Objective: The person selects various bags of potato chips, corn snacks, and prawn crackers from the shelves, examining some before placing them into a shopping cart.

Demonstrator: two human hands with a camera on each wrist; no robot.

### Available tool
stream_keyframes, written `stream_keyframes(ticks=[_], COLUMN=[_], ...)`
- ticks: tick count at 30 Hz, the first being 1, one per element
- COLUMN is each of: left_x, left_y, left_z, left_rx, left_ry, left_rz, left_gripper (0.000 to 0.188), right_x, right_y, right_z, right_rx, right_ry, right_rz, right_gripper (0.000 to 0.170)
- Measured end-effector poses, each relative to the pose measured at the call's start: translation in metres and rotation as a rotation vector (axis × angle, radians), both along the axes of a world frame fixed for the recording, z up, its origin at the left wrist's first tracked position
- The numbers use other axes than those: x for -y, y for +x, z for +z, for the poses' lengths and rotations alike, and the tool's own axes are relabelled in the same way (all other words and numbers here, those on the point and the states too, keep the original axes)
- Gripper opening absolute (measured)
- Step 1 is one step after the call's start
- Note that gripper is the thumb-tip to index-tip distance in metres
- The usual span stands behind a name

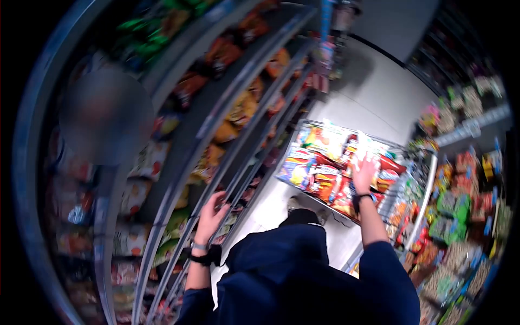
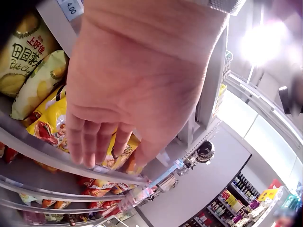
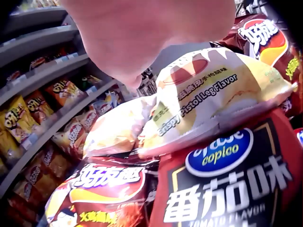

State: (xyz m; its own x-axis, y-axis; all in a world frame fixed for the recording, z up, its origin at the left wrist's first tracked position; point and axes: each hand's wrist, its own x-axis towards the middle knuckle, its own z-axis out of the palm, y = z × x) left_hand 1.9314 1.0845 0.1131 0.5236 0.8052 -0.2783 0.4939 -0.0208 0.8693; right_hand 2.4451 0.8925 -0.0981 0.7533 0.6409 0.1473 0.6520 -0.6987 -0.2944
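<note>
My right hand [image 1: 366, 169] reaches over a wire shopping cart [image 1: 401, 197] heaped with snack bags, its fingers stretched out above the pile. Just below that hand in the right wrist view lie a pale bag marked Crispy Pistol Leg Flavor [image 3: 203, 101] and a black-and-red tomato flavor bag [image 3: 222, 189]. A dark red chip bag [image 3: 106, 189] sits beside them. On the other side, my left hand [image 1: 211, 216] hangs by the snack shelf with loosely bent fingers and nothing in its grasp. Yellow snack bags [image 2: 49, 120] show behind this hand.
Long shelves [image 1: 216, 122] of bagged snacks run along the left. To the right stands another rack with green packs [image 1: 452, 208] and other small packets. Pale floor [image 1: 374, 100] stretches beyond the cart, and a curved cart handle [image 1: 431, 179] rises at its right.
</note>
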Motion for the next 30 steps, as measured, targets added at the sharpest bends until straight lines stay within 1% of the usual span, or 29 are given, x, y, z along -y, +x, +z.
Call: stream_keyframes(ticks=[2,3,4,6,7,8,10,12,13,14,16,18,19,21,22,23,24,25,26,27,28,29,30], left_x=[-0.001,-0.001,0.000,0.000,0.000,0.002,0.001,0.004,0.006,0.008,0.007,-0.001,-0.002,-0.001,-0.008,-0.014,-0.016,-0.021,-0.026,-0.037,-0.040,-0.034,-0.024], left_y=[-0.011,-0.017,-0.020,-0.037,-0.050,-0.060,-0.094,-0.137,-0.157,-0.175,-0.199,-0.255,-0.278,-0.317,-0.342,-0.362,-0.373,-0.377,-0.387,-0.416,-0.432,-0.431,-0.423], left_z=[0.003,0.006,0.018,0.027,0.027,0.033,0.027,0.031,0.036,0.045,0.077,0.077,0.083,0.094,0.090,0.084,0.079,0.077,0.070,0.050,0.041,0.042,0.041], left_rx=[0.049,0.073,0.065,0.048,0.078,0.089,0.185,0.054,-0.026,-0.109,-0.136,0.195,0.208,0.010,0.022,0.059,0.093,0.230,0.240,0.280,0.319,0.328,0.281], left_ry=[-0.004,0.036,0.079,0.225,0.250,0.416,0.544,0.712,0.859,1.004,1.302,1.311,1.304,0.993,0.988,0.940,0.893,0.882,0.883,0.815,0.749,0.754,0.579], left_rz=[0.076,0.097,0.149,0.298,0.432,0.492,0.767,0.994,1.091,1.183,1.239,1.244,1.240,1.274,1.272,1.307,1.339,1.315,1.311,1.270,1.227,1.219,1.046], left_gripper=[0.042,0.043,0.038,0.032,0.027,0.025,0.023,0.027,0.030,0.034,0.040,0.043,0.043,0.048,0.048,0.048,0.049,0.049,0.049,0.049,0.049,0.049,0.051], right_x=[0.020,0.033,0.047,0.070,0.085,0.101,0.124,0.143,0.148,0.147,0.144,0.140,0.139,0.138,0.140,0.141,0.144,0.147,0.148,0.151,0.153,0.154,0.155], right_y=[-0.022,-0.035,-0.049,-0.084,-0.093,-0.100,-0.122,-0.137,-0.140,-0.142,-0.142,-0.144,-0.146,-0.151,-0.152,-0.154,-0.154,-0.155,-0.155,-0.154,-0.157,-0.160,-0.163], right_z=[-0.007,-0.016,-0.023,0.005,0.001,-0.005,-0.010,-0.024,-0.030,-0.031,-0.029,-0.028,-0.025,-0.021,-0.021,-0.022,-0.023,-0.024,-0.025,-0.030,-0.029,-0.029,-0.028], right_rx=[-0.104,-0.062,-0.017,-0.114,-0.273,-0.430,-0.464,-0.425,-0.373,-0.371,-0.365,-0.416,-0.408,-0.407,-0.415,-0.363,-0.357,-0.384,-0.411,-0.434,-0.431,-0.383,-0.337], right_ry=[0.143,0.142,0.142,0.232,0.213,0.186,0.063,0.035,0.053,0.052,0.047,0.008,0.003,0.015,0.028,0.042,0.045,0.026,0.008,-0.058,-0.051,0.002,0.054], right_rz=[0.083,0.082,0.076,0.161,0.195,0.223,0.255,0.279,0.283,0.283,0.314,0.265,0.259,0.249,0.249,0.282,0.277,0.292,0.307,0.311,0.306,0.330,0.352], right_gripper=[0.073,0.069,0.064,0.052,0.042,0.032,0.018,0.013,0.016,0.016,0.018,0.021,0.021,0.021,0.022,0.023,0.023,0.027,0.031,0.035,0.035,0.032,0.030])
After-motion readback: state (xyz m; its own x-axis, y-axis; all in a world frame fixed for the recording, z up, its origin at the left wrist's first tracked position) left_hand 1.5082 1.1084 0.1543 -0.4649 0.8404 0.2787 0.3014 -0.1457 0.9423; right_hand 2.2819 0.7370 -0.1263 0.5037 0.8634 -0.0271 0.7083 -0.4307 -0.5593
